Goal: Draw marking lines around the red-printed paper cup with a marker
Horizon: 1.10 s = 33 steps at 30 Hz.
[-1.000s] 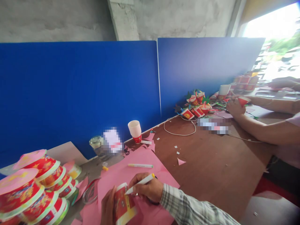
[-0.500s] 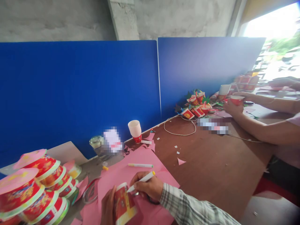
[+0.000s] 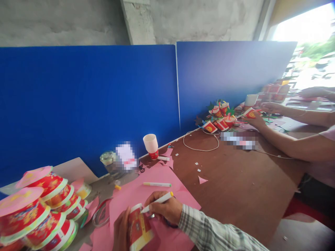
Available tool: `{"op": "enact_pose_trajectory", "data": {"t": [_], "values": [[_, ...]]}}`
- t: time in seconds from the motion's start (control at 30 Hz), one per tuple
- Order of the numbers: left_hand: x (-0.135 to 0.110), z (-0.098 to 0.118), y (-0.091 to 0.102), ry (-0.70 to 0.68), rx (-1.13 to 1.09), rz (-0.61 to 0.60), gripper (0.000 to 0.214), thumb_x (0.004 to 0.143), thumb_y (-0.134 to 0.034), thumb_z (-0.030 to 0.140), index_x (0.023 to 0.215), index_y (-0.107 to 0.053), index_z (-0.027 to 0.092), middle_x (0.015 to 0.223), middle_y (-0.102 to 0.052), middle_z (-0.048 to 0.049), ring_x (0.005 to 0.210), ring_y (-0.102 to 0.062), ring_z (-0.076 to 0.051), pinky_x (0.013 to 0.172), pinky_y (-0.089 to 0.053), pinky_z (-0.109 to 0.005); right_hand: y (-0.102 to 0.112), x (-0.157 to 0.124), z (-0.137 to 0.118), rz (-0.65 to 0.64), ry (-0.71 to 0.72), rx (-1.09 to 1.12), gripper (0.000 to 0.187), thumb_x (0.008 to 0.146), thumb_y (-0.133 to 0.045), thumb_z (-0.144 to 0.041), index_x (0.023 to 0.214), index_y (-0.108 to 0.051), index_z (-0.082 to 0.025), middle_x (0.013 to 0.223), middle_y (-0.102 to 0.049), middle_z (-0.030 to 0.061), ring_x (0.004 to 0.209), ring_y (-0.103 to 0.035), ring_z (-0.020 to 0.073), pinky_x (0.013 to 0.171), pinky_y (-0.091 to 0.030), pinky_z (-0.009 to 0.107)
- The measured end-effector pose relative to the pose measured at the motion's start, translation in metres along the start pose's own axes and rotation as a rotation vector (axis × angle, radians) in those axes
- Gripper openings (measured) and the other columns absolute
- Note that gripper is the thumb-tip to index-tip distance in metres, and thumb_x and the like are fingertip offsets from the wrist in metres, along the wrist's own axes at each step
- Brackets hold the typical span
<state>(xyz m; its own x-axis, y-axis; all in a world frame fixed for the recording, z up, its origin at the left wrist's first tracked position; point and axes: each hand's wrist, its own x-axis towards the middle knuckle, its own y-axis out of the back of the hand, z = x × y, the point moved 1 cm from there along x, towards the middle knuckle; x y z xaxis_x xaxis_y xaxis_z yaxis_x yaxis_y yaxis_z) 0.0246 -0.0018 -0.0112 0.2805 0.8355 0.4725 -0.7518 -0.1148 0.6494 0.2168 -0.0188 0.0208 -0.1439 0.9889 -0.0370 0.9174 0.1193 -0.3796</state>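
My left hand [image 3: 120, 230] is wrapped round the side of a red paper cup [image 3: 138, 225] that lies tilted over pink paper. In my right hand [image 3: 164, 209] is a white marker with a yellow end [image 3: 161, 199]; its tip touches the cup near the white rim. The fingers are pinched round the marker. Just beyond lies a second marker with a green end [image 3: 157, 184] on the pink paper [image 3: 131, 195]. Part of a dark-handled metal tool shows under my right hand, mostly hidden.
Stacked red paper bowls [image 3: 34, 216] stand at left. Behind are a glass jar [image 3: 107, 160] and a stack of white cups [image 3: 150, 143]. Decorated cups [image 3: 220, 116] are heaped by the blue partition [image 3: 91, 104]. A co-worker's hands [image 3: 255, 120] hold a red cup at right.
The marker tip has shifted slightly left along the cup's rim; my left hand stays put. The co-worker has tipped the red cup onto its side and moved it left.
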Motion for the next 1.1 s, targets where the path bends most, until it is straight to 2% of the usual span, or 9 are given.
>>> {"op": "enact_pose_trajectory", "data": {"t": [0.2,0.3,0.5,0.77,1.0,1.1], "values": [[-0.0017,-0.0056,-0.0024,0.016,-0.009,-0.06,0.084,0.045,-0.062,0.038,0.118,-0.024,0.022,0.109,-0.044,-0.0111,0.101,-0.042,-0.032,0.08,-0.043,-0.044,-0.0009,-0.001,-0.0024,0.009,-0.009,0.023,0.013,0.062,-0.057,-0.015,0.07,-0.067,-0.014,0.05,-0.058,-0.0038,0.033,-0.041,0.0064,0.033,-0.031,0.015],[-0.0024,-0.0059,-0.0024,0.014,-0.011,-0.063,0.088,0.043,-0.065,0.038,0.119,-0.023,0.022,0.109,-0.042,-0.0111,0.102,-0.042,-0.032,0.081,-0.042,-0.043,-0.001,-0.0016,-0.0029,0.001,-0.02,0.033,0.011,0.061,-0.056,-0.014,0.065,-0.066,-0.014,0.045,-0.055,-0.005,0.032,-0.04,0.0065,0.033,-0.03,0.015],[-0.0017,-0.0026,-0.001,-0.021,-0.015,-0.05,0.091,0.042,-0.067,0.041,0.119,-0.023,0.021,0.109,-0.043,-0.0108,0.101,-0.041,-0.032,0.081,-0.042,-0.042,0.0002,-0.0011,-0.002,0.021,-0.014,0.027,0.012,0.061,-0.056,-0.015,0.068,-0.066,-0.013,0.046,-0.056,-0.0049,0.032,-0.041,0.0067,0.032,-0.028,0.015],[-0.0018,-0.0035,-0.0009,-0.014,-0.025,-0.019,0.083,0.045,-0.064,0.038,0.118,-0.025,0.031,0.108,-0.046,-0.0088,0.099,-0.045,-0.032,0.075,-0.045,-0.042,0.0009,-0.0012,-0.0001,0.002,-0.007,0.02,0.012,0.062,-0.056,-0.015,0.067,-0.066,-0.014,0.047,-0.057,-0.0049,0.033,-0.041,0.007,0.032,-0.029,0.015],[-0.0017,-0.0043,-0.0021,-0.018,-0.011,-0.026,0.086,0.041,-0.066,0.036,0.117,-0.027,0.029,0.108,-0.047,-0.0078,0.098,-0.045,-0.034,0.075,-0.046,-0.047,-0.0003,-0.0021,-0.0028,-0.013,-0.009,0.016,0.014,0.062,-0.055,-0.014,0.07,-0.066,-0.013,0.049,-0.058,-0.0045,0.033,-0.041,0.0066,0.034,-0.031,0.015],[-0.0017,-0.0061,-0.0019,-0.007,-0.001,-0.024,0.079,0.043,-0.064,0.034,0.114,-0.031,0.029,0.107,-0.048,-0.0091,0.099,-0.045,-0.034,0.075,-0.046,-0.046,-0.0014,-0.0024,-0.003,-0.033,-0.024,0.016,0.012,0.061,-0.055,-0.012,0.066,-0.066,-0.013,0.046,-0.057,-0.0044,0.033,-0.041,0.007,0.034,-0.03,0.015]]}}
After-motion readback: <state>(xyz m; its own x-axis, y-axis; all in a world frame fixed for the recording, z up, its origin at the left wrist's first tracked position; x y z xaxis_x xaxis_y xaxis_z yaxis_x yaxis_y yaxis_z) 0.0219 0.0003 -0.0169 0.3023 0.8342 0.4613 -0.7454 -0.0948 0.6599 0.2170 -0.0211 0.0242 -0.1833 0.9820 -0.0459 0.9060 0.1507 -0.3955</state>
